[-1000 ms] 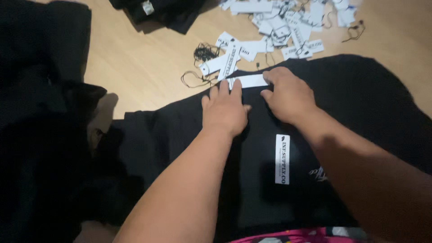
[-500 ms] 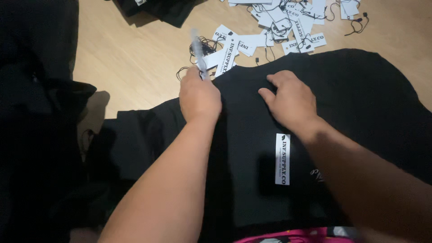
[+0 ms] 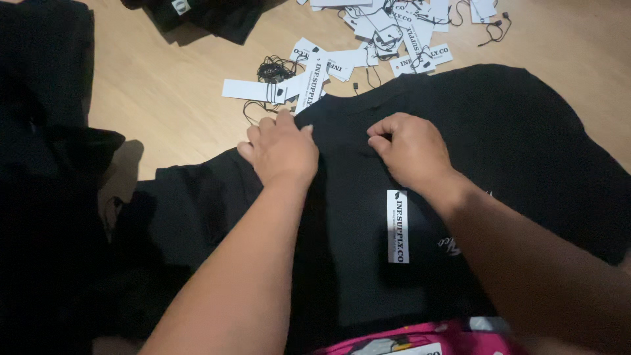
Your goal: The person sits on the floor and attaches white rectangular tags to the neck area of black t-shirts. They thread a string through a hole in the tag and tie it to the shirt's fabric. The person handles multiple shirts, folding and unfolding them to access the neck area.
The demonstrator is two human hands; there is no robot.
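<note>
Only the head view here, looking straight down. A black garment [image 3: 473,144] lies spread flat across the wooden floor [image 3: 164,112], soft matte cotton by the look of it, with a narrow white rectangular label [image 3: 397,225] lying on its middle. Both hands rest on the fabric near its top edge. The left hand [image 3: 281,148] lies palm down with fingers loosely spread, so its grip is open and holding nothing; the fingertips reach just past the cloth toward a white card tag [image 3: 253,90]. The right hand [image 3: 411,150] has fingers curled in and looks to be pinching a small fold of the fabric, a closed grip on the garment.

Progress-wise, I'd guess mid-way: this piece is laid out, but I can't see a hang tag fixed to it. A loose pile of white card tags [image 3: 388,33] with thin black strings sits beyond on the floor, stiff and flat-edged. More dark clothing is heaped at left [image 3: 46,197] and another folded piece up top [image 3: 197,14].
</note>
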